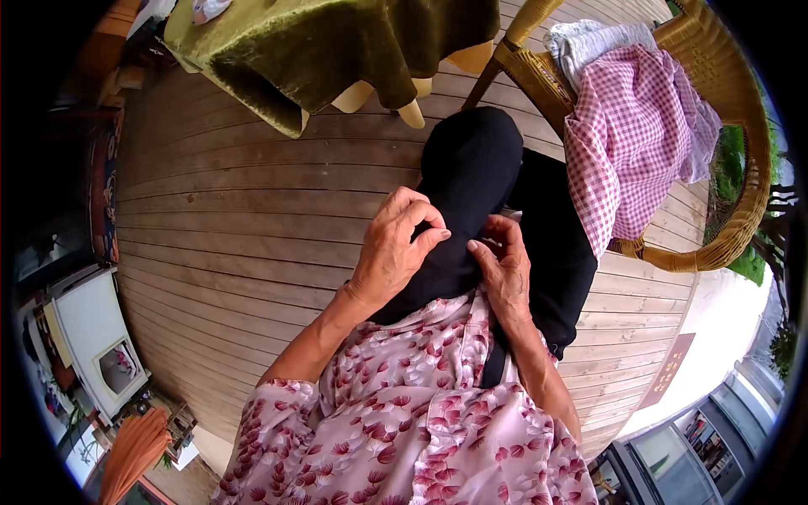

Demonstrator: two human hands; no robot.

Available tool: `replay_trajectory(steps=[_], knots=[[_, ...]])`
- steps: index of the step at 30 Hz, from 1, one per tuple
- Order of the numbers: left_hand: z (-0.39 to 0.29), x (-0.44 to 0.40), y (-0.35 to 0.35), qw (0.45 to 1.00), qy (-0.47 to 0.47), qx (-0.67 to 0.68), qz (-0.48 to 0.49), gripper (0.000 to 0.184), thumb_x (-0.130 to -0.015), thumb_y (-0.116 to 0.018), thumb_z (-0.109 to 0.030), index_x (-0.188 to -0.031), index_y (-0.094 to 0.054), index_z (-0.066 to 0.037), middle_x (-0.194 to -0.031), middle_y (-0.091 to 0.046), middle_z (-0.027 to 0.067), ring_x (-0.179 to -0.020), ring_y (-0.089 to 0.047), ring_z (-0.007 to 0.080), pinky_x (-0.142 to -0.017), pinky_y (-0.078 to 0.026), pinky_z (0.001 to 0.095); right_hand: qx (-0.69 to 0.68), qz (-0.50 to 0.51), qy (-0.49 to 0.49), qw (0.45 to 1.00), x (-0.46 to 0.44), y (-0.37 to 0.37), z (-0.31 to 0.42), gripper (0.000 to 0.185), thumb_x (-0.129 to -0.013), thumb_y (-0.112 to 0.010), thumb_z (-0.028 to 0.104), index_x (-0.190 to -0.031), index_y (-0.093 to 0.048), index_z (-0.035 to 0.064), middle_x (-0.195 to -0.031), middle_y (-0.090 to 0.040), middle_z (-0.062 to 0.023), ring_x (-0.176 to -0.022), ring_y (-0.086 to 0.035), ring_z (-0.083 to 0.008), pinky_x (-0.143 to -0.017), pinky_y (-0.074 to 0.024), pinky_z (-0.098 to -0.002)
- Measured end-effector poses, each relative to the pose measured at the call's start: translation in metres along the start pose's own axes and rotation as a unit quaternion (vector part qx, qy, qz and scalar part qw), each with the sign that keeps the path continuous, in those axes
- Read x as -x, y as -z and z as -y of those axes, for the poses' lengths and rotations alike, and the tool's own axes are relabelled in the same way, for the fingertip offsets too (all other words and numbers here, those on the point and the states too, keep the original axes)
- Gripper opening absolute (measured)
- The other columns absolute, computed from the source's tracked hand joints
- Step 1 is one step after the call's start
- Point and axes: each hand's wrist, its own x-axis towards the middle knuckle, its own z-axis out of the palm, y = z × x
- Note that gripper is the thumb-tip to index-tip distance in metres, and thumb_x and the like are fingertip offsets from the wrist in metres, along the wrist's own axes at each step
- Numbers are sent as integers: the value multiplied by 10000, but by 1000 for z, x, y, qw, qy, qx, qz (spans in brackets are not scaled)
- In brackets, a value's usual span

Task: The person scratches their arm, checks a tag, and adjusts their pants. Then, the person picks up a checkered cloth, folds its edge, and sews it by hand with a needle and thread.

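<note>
My left hand (397,244) hovers over my black-trousered leg (471,160). Its thumb and forefinger are pinched together; whatever may be between them is too small to make out. Just to the right, my right hand (507,268) is curled, the thumb close to the bent fingers, and I cannot make out what it holds. A small greyish-white thing (512,215) shows beside its fingertips, its kind unclear. The two hands are a short gap apart, above the hem of the pink floral shirt (404,379) that I wear.
A wicker chair (745,194) at the upper right bears a pink checked cloth (627,126) and a grey-white cloth (593,42). Ahead stands a table under a green velvet cover (337,50). Wooden planks (227,202) form the floor. A white cabinet (94,337) stands at the left.
</note>
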Motion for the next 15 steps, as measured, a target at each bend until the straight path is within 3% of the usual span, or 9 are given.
replay_trajectory(steps=[3, 5, 6, 9, 10, 11, 13, 14, 15], knots=[[-17, -1, 12, 999, 24, -18, 28, 228, -787, -752, -53, -937, -579, -45, -1002, -590, 95, -946, -597, 302, -836, -486, 378, -65, 73, -55, 994, -4, 6, -2, 180, -868, -733, 76, -973, -600, 18, -892, -629, -45, -836, -591, -122, -803, -469, -247], [-27, -3, 20, 1000, -8, -29, -3, 206, -820, -712, -23, -938, -545, -43, -1050, -629, 104, -992, -608, 294, -846, -489, 379, -113, 71, -41, 990, 1, 9, 8, 130, -871, -720, 58, -920, -606, 21, -920, -621, -41, -835, -584, -120, -803, -450, -234], [-33, -4, 21, 999, 2, -45, -7, 173, -864, -670, -8, -938, -518, -44, -1030, -665, 109, -958, -635, 287, -813, -507, 371, -98, 67, 51, 992, 1, 11, 14, 125, -874, -708, 52, -923, -595, 30, -966, -620, -48, -851, -587, -125, -808, -444, -237], [-34, -3, 17, 998, 33, -46, 4, 144, -896, -651, -13, -940, -519, -50, -909, -663, 95, -835, -656, 277, -728, -522, 361, -115, 19, 85, 990, 4, 13, 29, 131, -883, -690, 54, -918, -566, 31, -994, -614, -58, -864, -595, -138, -832, -444, -247], [-33, -6, 16, 996, 16, -85, -3, 131, -916, -646, -29, -937, -518, -43, -836, -645, 91, -715, -646, 257, -646, -512, 338, -160, 20, 69, 984, 5, 8, 29, 124, -926, -653, 81, -934, -535, 45, -878, -566, -23, -794, -539, -93, -769, -424, -220], [-30, -10, 15, 996, 16, -92, 9, 131, -916, -646, -29, -937, -518, -43, -836, -645, 91, -715, -646, 257, -646, -512, 338, -171, 13, 63, 983, 3, 8, 30, 124, -926, -653, 81, -934, -535, 45, -878, -566, -23, -794, -539, -93, -769, -424, -220], [-24, -19, 13, 992, 113, -59, 20, 135, -923, -649, -42, -926, -515, -31, -814, -622, 78, -663, -604, 196, -606, -480, 308, -202, 66, -68, 975, -7, 11, 33, 123, -966, -623, 121, -946, -518, 60, -788, -474, 40, -726, -434, -41, -682, -366, -195], [-18, -24, 13, 988, 153, 17, 14, 121, -937, -644, -56, -925, -527, -29, -800, -587, 20, -658, -522, 98, -606, -430, 241, -277, 61, -86, 955, -15, 6, 30, 123, -989, -606, 147, -944, -513, 80, -766, -405, 82, -705, -349, -12, -629, -305, -190], [-17, -28, 13, 987, 156, 9, 25, 121, -937, -644, -56, -925, -527, -29, -800, -587, 20, -658, -522, 98, -606, -430, 241, -356, 68, -134, 922, -20, 5, 23, 119, -982, -619, 145, -933, -526, 90, -783, -439, 91, -715, -383, -5, -656, -328, -179]])
